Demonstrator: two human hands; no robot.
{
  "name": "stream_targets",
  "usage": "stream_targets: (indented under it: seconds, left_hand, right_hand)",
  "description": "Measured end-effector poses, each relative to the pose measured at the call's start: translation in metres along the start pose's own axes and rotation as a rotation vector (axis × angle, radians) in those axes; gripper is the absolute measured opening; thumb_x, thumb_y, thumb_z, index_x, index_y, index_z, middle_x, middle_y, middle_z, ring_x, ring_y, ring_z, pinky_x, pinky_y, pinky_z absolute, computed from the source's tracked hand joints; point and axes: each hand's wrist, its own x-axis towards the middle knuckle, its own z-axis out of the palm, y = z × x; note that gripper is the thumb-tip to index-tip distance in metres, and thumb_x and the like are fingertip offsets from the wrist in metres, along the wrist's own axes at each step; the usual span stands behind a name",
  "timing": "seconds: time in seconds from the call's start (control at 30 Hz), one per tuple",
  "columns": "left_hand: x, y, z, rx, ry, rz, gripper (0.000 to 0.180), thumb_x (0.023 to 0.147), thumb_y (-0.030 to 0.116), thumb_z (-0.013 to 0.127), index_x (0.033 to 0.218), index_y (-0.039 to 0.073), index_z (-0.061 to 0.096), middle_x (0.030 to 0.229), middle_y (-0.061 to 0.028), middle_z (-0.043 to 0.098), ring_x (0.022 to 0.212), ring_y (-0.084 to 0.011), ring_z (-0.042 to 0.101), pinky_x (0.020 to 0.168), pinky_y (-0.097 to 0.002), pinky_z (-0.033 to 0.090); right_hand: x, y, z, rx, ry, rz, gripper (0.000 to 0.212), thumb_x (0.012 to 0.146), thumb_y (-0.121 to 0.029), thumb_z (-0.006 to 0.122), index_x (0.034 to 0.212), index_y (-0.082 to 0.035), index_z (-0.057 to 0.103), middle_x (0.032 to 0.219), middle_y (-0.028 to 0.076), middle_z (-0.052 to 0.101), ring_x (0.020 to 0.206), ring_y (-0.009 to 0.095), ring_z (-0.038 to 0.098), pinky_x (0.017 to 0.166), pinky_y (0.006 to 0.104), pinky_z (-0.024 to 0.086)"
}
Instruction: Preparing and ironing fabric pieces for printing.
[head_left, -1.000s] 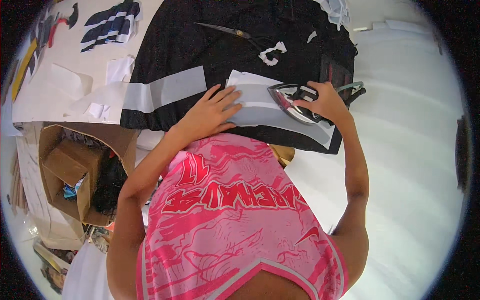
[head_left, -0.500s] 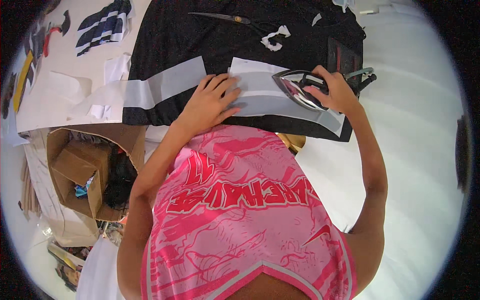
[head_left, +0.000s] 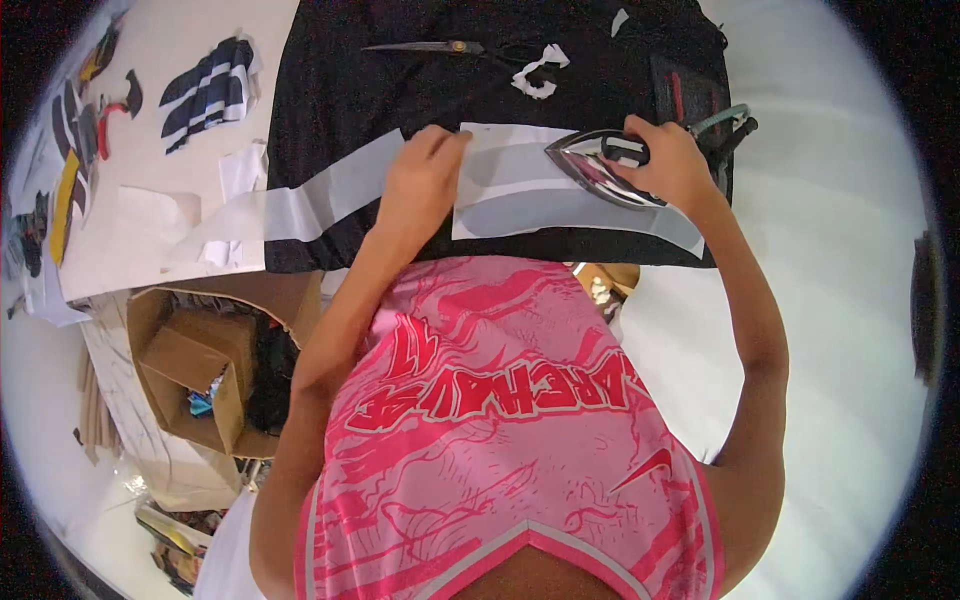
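Note:
My right hand (head_left: 672,160) is wrapped around the handle of a clothes iron (head_left: 590,170). The iron's pointed tip faces left, over the right part of a white sheet (head_left: 515,185) with grey curved bands, which lies on black cloth (head_left: 340,90). My left hand (head_left: 425,180) has its fingers bent together at the sheet's upper left corner. Whether they pinch the corner cannot be made out. A long grey-white strip (head_left: 340,190) runs leftward from beneath or beside that hand.
Scissors (head_left: 425,47) and a curled white scrap (head_left: 540,72) lie farther back. A dark iron rest (head_left: 685,90) stands back right. At left are striped cloth (head_left: 210,95) and red-handled tools (head_left: 108,125). An open cardboard box (head_left: 190,380) sits below the table's edge.
My left hand has gone from lying spread on the sheet's left edge to bent fingers at its upper corner. The iron remains over the right part. The view has shifted slightly.

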Motion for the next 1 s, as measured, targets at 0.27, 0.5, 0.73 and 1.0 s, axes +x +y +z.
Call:
stream_targets:
  seconds: [0.27, 0.5, 0.73, 1.0]
  left_hand:
    - [0.023, -0.013, -0.025, 0.125, -0.099, -0.272, 0.030, 0.091, 0.030, 0.078, 0.092, 0.000, 0.075, 0.066, -0.0160, 0.069, 0.053, -0.0230, 0.067, 0.055, -0.0330, 0.051]
    - [0.028, -0.009, 0.001, -0.246, -0.344, -0.489, 0.036, 0.091, 0.031, 0.078, 0.097, -0.003, 0.073, 0.065, -0.0102, 0.069, 0.055, -0.0125, 0.065, 0.052, -0.0300, 0.047]
    - [0.047, -0.021, -0.009, -0.451, -0.543, -0.448, 0.026, 0.091, 0.023, 0.077, 0.099, -0.002, 0.073, 0.068, -0.0064, 0.068, 0.055, -0.0088, 0.060, 0.049, -0.0273, 0.043]
    - [0.052, -0.020, -0.031, -0.377, -0.482, -0.568, 0.031, 0.103, 0.027, 0.061, 0.115, 0.001, 0.073, 0.066, -0.0037, 0.066, 0.046, -0.0078, 0.052, 0.043, -0.0249, 0.040]
  right_hand:
    - [-0.002, 0.007, -0.005, 0.004, 0.019, 0.019, 0.046, 0.079, -0.044, 0.084, 0.105, -0.009, 0.068, 0.087, 0.020, 0.070, 0.087, 0.040, 0.066, 0.081, 0.0477, 0.054]
    - [-0.006, 0.006, -0.012, -0.014, 0.006, -0.006, 0.049, 0.079, -0.047, 0.084, 0.106, -0.009, 0.069, 0.083, 0.020, 0.069, 0.083, 0.041, 0.065, 0.079, 0.0483, 0.053]
    - [0.000, 0.007, -0.013, 0.016, 0.042, -0.033, 0.047, 0.079, -0.048, 0.084, 0.099, -0.008, 0.069, 0.079, 0.020, 0.069, 0.078, 0.042, 0.067, 0.075, 0.0475, 0.054]
    - [-0.002, 0.007, -0.019, -0.012, -0.067, 0.038, 0.064, 0.078, -0.057, 0.080, 0.120, -0.010, 0.070, 0.092, 0.027, 0.070, 0.091, 0.045, 0.071, 0.086, 0.0505, 0.058]
